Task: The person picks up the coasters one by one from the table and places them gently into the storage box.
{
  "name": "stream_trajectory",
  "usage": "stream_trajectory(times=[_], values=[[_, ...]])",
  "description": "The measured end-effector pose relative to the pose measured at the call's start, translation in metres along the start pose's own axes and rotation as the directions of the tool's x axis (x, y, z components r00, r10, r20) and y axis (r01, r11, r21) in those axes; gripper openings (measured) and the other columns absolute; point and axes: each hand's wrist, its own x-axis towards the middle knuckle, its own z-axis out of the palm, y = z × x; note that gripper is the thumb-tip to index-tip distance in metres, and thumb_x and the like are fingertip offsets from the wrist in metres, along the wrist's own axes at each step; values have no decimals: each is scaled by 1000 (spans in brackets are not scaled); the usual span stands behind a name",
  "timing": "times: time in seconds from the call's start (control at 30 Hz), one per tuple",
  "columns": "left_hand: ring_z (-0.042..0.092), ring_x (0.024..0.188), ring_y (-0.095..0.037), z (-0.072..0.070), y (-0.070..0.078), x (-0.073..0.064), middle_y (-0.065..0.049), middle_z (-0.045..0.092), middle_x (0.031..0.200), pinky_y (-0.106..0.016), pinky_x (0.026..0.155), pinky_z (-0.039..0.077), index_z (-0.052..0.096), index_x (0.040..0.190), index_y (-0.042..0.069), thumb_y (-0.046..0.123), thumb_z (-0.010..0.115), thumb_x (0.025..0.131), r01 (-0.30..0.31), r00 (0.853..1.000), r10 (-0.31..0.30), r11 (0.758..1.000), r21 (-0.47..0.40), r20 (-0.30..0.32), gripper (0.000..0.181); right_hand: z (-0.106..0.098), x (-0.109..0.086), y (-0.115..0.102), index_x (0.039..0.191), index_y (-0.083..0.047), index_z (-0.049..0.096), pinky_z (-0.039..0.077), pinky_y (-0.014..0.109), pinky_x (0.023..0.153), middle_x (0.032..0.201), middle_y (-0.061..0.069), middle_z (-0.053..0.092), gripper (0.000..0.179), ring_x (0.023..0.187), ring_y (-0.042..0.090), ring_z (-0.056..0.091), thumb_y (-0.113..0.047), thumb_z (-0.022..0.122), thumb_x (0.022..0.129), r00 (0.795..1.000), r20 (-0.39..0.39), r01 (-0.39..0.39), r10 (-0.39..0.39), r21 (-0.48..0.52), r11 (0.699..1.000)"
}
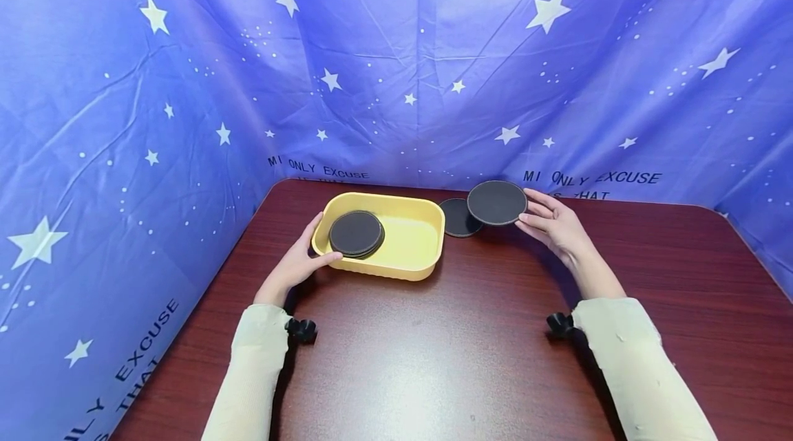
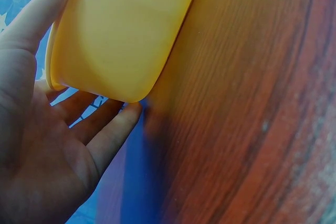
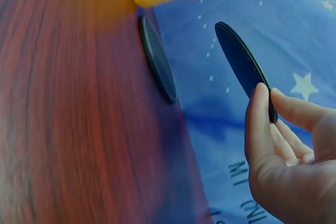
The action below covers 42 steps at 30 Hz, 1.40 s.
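Observation:
At the left of the yellow plastic bin [image 1: 409, 272], my left hand [image 1: 299, 263] grips its end, the thumb along the near rim and the fingers round the side. The left wrist view shows fingertips [image 2: 132, 109] against the bin's outer wall [image 2: 121, 40]. Inside, at the left end, lies a small stack of round black coasters [image 1: 356, 232]. My right hand [image 1: 557, 228] pinches another black coaster [image 1: 498, 203] by its edge, raised above the table. Partly behind it, a further coaster [image 1: 459, 218] lies flat on the table beside the bin's right end.
The dark red wooden table [image 1: 409, 358] has its far edge just behind the bin and coasters. A blue curtain [image 1: 421, 83] with white stars hangs along the back and left. Black wrist mounts [image 1: 302, 329] sit at both sleeve cuffs.

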Motion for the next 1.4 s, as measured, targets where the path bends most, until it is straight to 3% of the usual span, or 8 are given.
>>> stream_trajectory(times=[0.37, 0.87, 1.0, 1.13, 1.23, 1.4], values=[[21, 152, -37, 0, -1, 1, -13, 21, 166, -59, 123, 16, 11, 162, 20, 33, 77, 87, -8, 1000, 8, 1000, 4, 4, 101, 33, 7, 6, 157, 4, 14, 60, 24, 83, 107, -5, 75, 78, 94, 9, 73, 15, 56, 93, 997, 62, -39, 43, -69, 997], [20, 152, -37, 0, -4, 2, -13, 20, 167, -59, 123, 15, 11, 162, 20, 33, 77, 87, -1, 1000, 1, 1000, -3, 4, 100, 82, 21, 33, 155, 3, 26, 60, 24, 83, 110, -8, 70, 69, 91, 7, 71, 14, 54, 93, 990, 111, -61, 84, -195, 979], [20, 152, -37, 0, -3, 2, -12, 20, 167, -60, 123, 15, 11, 162, 23, 34, 77, 87, 1, 1000, -1, 1000, -7, 3, 101, 99, 26, 41, 155, 1, 30, 59, 25, 86, 126, 7, 65, 68, 92, 7, 70, 14, 55, 93, 988, 111, -78, 106, -228, 970], [20, 153, -36, 0, -2, 1, -10, 20, 167, -59, 123, 15, 11, 162, 26, 34, 77, 87, 6, 1000, -6, 1000, -14, 1, 101, 119, 32, 50, 154, -1, 33, 59, 24, 85, 147, 27, 47, 67, 93, 5, 69, 14, 56, 92, 985, 116, -91, 125, -262, 961], [20, 153, -36, 0, -4, 2, -10, 20, 167, -58, 124, 15, 11, 162, 25, 33, 77, 87, 2, 1000, -2, 1000, -18, 0, 100, 135, 36, 57, 152, -1, 36, 59, 25, 84, 149, 33, 42, 66, 91, 6, 70, 15, 56, 91, 984, 122, -92, 128, -268, 959], [20, 152, -36, 0, -5, 2, -11, 21, 167, -58, 124, 15, 12, 162, 23, 31, 77, 87, -2, 1000, 2, 1000, -23, 0, 100, 159, 42, 66, 150, -1, 41, 59, 32, 87, 143, 33, 49, 64, 87, 8, 70, 14, 59, 90, 985, 114, -89, 130, -305, 948]])
